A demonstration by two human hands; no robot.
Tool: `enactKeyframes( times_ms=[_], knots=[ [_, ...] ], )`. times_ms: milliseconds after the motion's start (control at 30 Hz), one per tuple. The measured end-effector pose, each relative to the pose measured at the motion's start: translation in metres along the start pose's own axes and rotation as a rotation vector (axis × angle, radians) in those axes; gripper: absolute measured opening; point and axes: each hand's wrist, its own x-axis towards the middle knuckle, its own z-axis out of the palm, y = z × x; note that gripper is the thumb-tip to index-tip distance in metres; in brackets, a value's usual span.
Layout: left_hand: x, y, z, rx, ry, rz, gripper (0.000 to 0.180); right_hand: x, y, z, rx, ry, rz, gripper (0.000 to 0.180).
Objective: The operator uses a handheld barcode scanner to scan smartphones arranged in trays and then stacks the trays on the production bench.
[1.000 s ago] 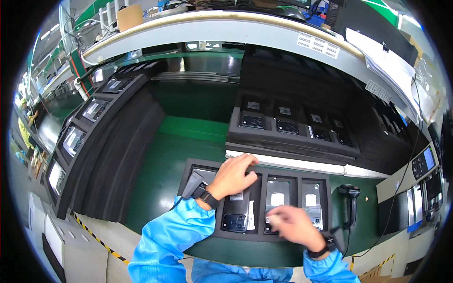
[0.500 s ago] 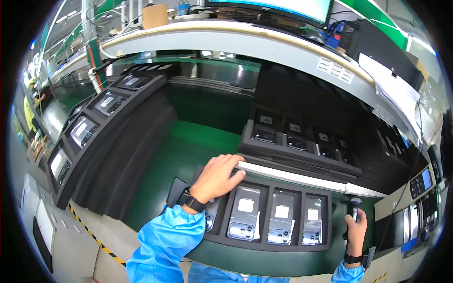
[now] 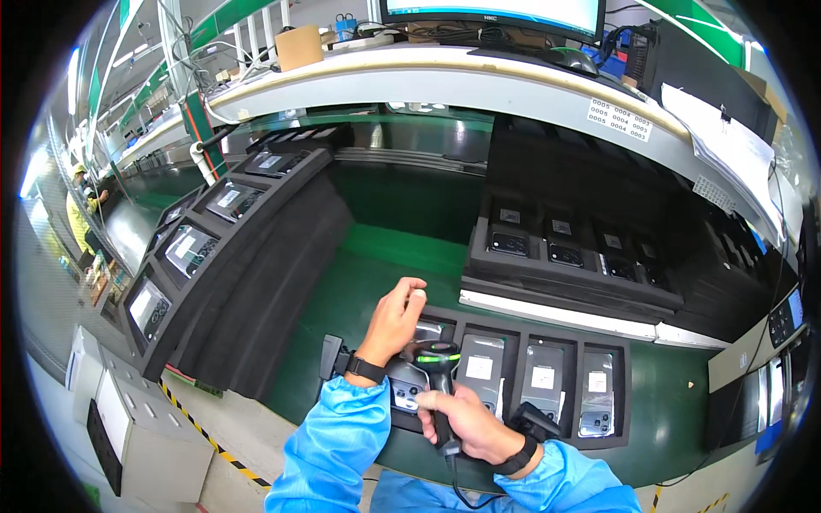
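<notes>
Scanner [image 3: 438,356] has swung from right of the foam tray [image 3: 578,368] to above its left end, my right hand [image 3: 472,421] wrapped round the handle. Beneath, the leftmost phone [image 3: 407,396] sits in the tray, three more phones [image 3: 545,378] slotted rightward; whether any is scanned, I can't tell. My left hand [image 3: 393,323], loosely curled, seemingly empty, is at the tray's far left corner.

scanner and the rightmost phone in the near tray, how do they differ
The scanner is gripped in the right hand; the phone lies in a slot of the dark foam tray, with no hand on it. The scanner has a handle and trailing cable; the phone is a flat slab with a white label. The scanner shows bright green strips; the phone shows none.
</notes>
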Motion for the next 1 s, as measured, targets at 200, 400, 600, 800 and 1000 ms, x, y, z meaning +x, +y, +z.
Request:
enactKeyframes(
  times_ms=[200, 400, 600, 800, 1000],
  knots=[
    [-0.004, 0.007, 0.003, 0.374, -0.079, 0.271, 0.029, -0.058, -0.009, -0.043, -0.163, -0.182, -0.032, 0.052],
    [-0.01, 0.022, 0.004, 0.7, -0.314, 0.176, 0.052, -0.178, 0.0, -0.149, -0.229, 0.595, -0.294, 0.041],
    [-0.005, 0.029, 0.003, 0.661, -0.334, 0.117, 0.052, -0.239, 0.027, -0.256, -0.467, 1.681, -0.457, 0.03],
    [-0.003, 0.03, 0.007, 0.471, -0.259, 0.088, 0.058, -0.238, 0.039, -0.318, -0.493, 1.577, -0.45, 0.031],
    [-0.007, 0.012, -0.002, 0.15, -0.129, 0.154, 0.029, -0.23, 0.029, -0.331, -1.004, 1.482, -0.421, 0.038]
  ],
)
